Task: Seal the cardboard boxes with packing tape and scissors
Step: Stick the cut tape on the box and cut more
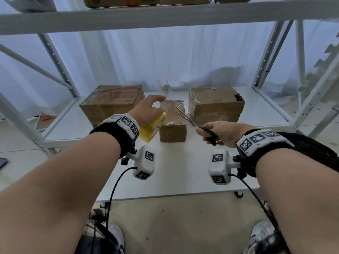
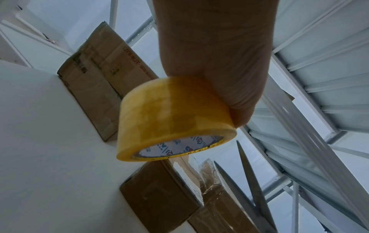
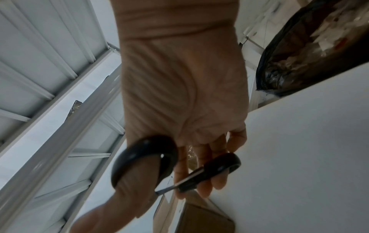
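My left hand point(image 1: 153, 109) grips a yellow roll of packing tape point(image 1: 153, 128) just left of a small cardboard box point(image 1: 173, 132) in the middle of the white table point(image 1: 183, 171). The left wrist view shows the tape roll point(image 2: 175, 118) held from above, over the small box point(image 2: 159, 197). Glossy tape lies across that box's top. My right hand point(image 1: 218, 133) holds black-handled scissors point(image 1: 186, 117) with the blades spread, their tips over the box's right side. In the right wrist view, thumb and fingers pass through the scissors' handles point(image 3: 147, 156).
A larger printed box point(image 1: 111, 103) stands at the back left and a taped, torn box point(image 1: 214, 105) at the back right. White shelf posts point(image 1: 264, 57) flank the table, with a shelf point(image 1: 165, 15) overhead. A black bag point(image 3: 311, 47) sits off the table's edge.
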`<state>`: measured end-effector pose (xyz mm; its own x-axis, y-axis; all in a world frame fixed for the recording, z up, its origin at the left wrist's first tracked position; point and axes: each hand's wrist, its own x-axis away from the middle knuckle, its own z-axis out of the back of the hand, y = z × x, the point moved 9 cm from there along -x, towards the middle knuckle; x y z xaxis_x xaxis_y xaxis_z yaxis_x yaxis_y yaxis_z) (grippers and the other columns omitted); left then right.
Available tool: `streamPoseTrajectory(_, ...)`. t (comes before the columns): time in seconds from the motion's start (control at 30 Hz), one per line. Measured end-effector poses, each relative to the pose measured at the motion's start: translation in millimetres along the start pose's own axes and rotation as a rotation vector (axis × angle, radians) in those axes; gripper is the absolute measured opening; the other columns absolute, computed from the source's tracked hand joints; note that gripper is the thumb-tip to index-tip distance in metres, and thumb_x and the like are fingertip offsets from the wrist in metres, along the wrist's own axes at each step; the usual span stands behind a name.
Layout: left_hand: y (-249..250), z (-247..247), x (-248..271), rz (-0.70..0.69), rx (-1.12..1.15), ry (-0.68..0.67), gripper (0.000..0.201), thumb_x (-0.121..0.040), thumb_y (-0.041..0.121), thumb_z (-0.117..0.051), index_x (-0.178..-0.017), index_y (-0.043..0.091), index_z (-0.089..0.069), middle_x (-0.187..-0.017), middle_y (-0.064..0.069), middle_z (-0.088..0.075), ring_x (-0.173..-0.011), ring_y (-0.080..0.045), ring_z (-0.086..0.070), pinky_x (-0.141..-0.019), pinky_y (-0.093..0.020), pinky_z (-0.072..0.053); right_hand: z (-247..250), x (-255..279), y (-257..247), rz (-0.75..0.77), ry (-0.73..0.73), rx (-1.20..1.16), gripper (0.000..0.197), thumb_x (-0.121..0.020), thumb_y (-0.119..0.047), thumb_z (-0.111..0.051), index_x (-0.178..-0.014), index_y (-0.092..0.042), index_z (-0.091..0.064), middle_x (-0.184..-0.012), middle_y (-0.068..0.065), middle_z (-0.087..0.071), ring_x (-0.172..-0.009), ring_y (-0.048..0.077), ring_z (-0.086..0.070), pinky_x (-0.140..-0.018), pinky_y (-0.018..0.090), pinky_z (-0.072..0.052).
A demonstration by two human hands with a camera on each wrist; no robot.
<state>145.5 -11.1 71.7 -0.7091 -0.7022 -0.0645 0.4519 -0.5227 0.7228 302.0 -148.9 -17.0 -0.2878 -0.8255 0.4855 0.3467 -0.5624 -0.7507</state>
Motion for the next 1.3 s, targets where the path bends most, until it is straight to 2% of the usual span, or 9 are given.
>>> streamPoseTrajectory(0.23,-8.3,1.2,-4.9,0.024,-0.021,-0.02,0.044,-0.096,0.022,-0.056,-0.139,0.022,-0.047,-0.131,0.005,-0.046,-0.123,-0.016,-0.045,-0.104,-0.029,-0.035,-15.7,-11.5,-10.5,0.084,-0.062,-0.026,0.055,-0.061,-0.062,-0.065,-0.103,-0.028,-0.059,-0.093,0.0,-0.059,-0.081,0.012,-0.051,-0.073,0.028,-0.035)
streamPoseTrajectory(0.4,-8.0,-6.6,-6.0,0.027,0.011,-0.061,0.042,-0.095,0.022,-0.057,-0.136,0.026,-0.049,-0.108,0.014,-0.048,-0.106,-0.014,-0.048,-0.1,-0.029,-0.039,-11.0,-17.0,-6.4,0.104,-0.071,-0.044,0.057,-0.061,-0.062,-0.073,-0.103,-0.026,-0.062,-0.089,-0.001,-0.06,-0.08,0.012,-0.051,-0.081,0.032,-0.034)
streamPoseTrajectory(0.47,-6.9,-11.3,-6.8,0.022,0.029,-0.093,0.042,-0.094,0.022,-0.059,-0.135,0.027,-0.05,-0.103,0.015,-0.051,-0.105,-0.015,-0.051,-0.101,-0.034,-0.042,-9.7,-17.6,-6.6,0.12,-0.061,-0.037,0.057,-0.062,-0.064,-0.076,-0.102,-0.025,-0.063,-0.087,-0.002,-0.062,-0.079,0.012,-0.053,-0.079,0.031,-0.036)
streamPoseTrajectory(0.63,-3.4,-20.8,-6.8,0.005,0.031,-0.14,0.041,-0.093,0.023,-0.061,-0.133,0.028,-0.051,-0.113,0.011,-0.05,-0.106,-0.017,-0.055,-0.099,-0.036,-0.046,-7.5,-14.7,-13.0,0.178,-0.031,-0.077,0.058,-0.061,-0.061,-0.079,-0.1,-0.021,-0.063,-0.078,-0.003,-0.062,-0.07,0.01,-0.053,-0.062,0.023,-0.034)
streamPoseTrajectory(0.77,-4.1,-24.3,-7.2,0.002,0.023,-0.152,0.04,-0.092,0.025,-0.062,-0.13,0.032,-0.051,-0.126,0.007,-0.046,-0.109,-0.019,-0.057,-0.097,-0.036,-0.048,-3.4,-15.1,-16.9,0.227,-0.007,-0.097,0.057,-0.055,-0.058,-0.083,-0.094,-0.02,-0.065,-0.074,-0.002,-0.065,-0.072,0.014,-0.055,-0.069,0.03,-0.037)
streamPoseTrajectory(0.83,-4.4,-24.4,-7.5,-0.005,0.015,-0.151,0.041,-0.092,0.023,-0.061,-0.131,0.03,-0.051,-0.124,0.01,-0.046,-0.109,-0.016,-0.055,-0.098,-0.033,-0.045,-3.6,-12.9,-20.2,0.248,-0.009,-0.115,0.055,-0.058,-0.049,-0.087,-0.094,-0.015,-0.062,-0.076,0.003,-0.063,-0.068,0.014,-0.055,-0.065,0.028,-0.039)
streamPoseTrajectory(0.93,-3.3,-25.2,-7.3,-0.018,0.001,-0.158,0.041,-0.092,0.021,-0.061,-0.131,0.028,-0.051,-0.123,0.013,-0.047,-0.11,-0.013,-0.053,-0.098,-0.03,-0.043,-5.9,-8.0,-25.7,0.271,-0.034,-0.147,0.044,-0.061,-0.034,-0.078,-0.093,-0.01,-0.058,-0.073,0.006,-0.058,-0.062,0.013,-0.053,-0.058,0.025,-0.04)
streamPoseTrajectory(1.13,-6.2,-26.8,-7.2,-0.007,0.005,-0.177,0.041,-0.092,0.022,-0.062,-0.131,0.029,-0.051,-0.126,0.011,-0.05,-0.104,-0.015,-0.056,-0.098,-0.034,-0.046,-5.2,-8.1,-27.3,0.272,-0.037,-0.127,0.043,-0.059,-0.032,-0.079,-0.089,-0.011,-0.058,-0.071,0.005,-0.058,-0.061,0.014,-0.052,-0.056,0.024,-0.039)
streamPoseTrajectory(1.3,-5.4,-27.1,-6.9,-0.019,-0.016,-0.192,0.042,-0.092,0.02,-0.061,-0.132,0.028,-0.051,-0.127,0.011,-0.05,-0.101,-0.012,-0.055,-0.094,-0.028,-0.044,-2.6,-9.0,-28.0,0.274,-0.029,-0.107,0.042,-0.056,-0.032,-0.081,-0.086,-0.013,-0.059,-0.069,0.005,-0.058,-0.056,0.013,-0.052,-0.051,0.022,-0.04)
